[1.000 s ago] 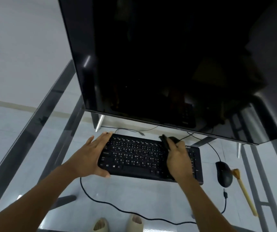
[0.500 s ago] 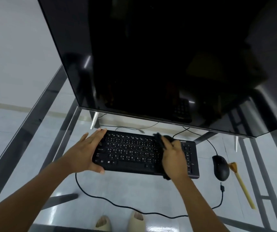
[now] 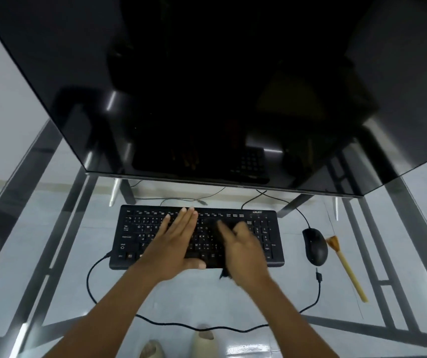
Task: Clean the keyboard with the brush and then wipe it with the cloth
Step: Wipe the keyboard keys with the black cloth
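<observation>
The keyboard is black with pale legends on its keys and a small logo at its far right corner; it lies flat on the glass counter, its long axis running left to right, squarely in front of the dark monitor, with its cable looping off the left end toward the person. The left hand lies open and flat on the middle-left keys, fingers together and pointing away from the person, thumb along the near edge. The right hand is blurred over the middle-right keys, closed around a dark cloth; 1 end of the cloth shows ahead of the knuckles on the keys and another scrap hangs just past the keyboard's near edge. The brush has a pale yellow-tan straight handle and a short orange-brown tuft; it lies on the counter well to the right of the keyboard, just beyond the black mouse, apart from both hands. Its long axis runs near to far with a slight slant, tuft at the far end pointing away and a little leftward toward the mouse, handle end nearer the person and further right. Below the glass, 2 pale shoes show on the floor
</observation>
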### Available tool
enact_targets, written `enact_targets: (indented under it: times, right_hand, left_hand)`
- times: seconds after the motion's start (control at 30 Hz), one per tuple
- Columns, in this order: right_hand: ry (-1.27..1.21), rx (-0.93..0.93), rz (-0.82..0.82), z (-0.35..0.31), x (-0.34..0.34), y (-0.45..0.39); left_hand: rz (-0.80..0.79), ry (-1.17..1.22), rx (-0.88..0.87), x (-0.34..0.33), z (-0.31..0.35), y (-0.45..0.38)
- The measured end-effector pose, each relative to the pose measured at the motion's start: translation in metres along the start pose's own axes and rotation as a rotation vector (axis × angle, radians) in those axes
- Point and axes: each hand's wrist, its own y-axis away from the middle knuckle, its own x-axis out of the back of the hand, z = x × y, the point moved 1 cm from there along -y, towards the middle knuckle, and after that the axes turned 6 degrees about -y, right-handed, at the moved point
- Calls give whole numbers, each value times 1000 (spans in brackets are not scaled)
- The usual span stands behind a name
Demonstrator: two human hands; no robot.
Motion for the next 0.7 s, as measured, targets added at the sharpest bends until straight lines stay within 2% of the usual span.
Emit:
enact_targets:
  times: [0.07, 0.17, 0.3, 0.4, 0.47, 0.5, 0.57, 0.63, 0.7]
  right_hand:
    - [58, -200, 131, 35, 21, -14]
    - [126, -312, 197, 70, 34, -19]
    - [2, -227, 138, 29, 13, -7]
    - [46, 57, -12, -3, -4, 11]
    - [73, 101, -22, 12, -6, 10]
    - [110, 77, 10, 25, -3, 4]
    - [197, -87, 73, 46, 10, -8]
    - [150, -254, 168, 67, 24, -14]
    - [120, -343, 186, 73, 29, -17]
  left_hand:
    - [47, -50, -16, -9, -5, 2]
    - [85, -94, -47, -16, -9, 4]
    - [71, -104, -45, -18, -9, 3]
    - [59, -109, -42, -17, -8, 2]
    - [50, -102, -44, -16, -7, 2]
    - [56, -94, -48, -16, -7, 2]
    - [74, -86, -53, -16, -8, 2]
    - [83, -85, -50, -17, -8, 2]
    - [81, -87, -43, -19, -9, 3]
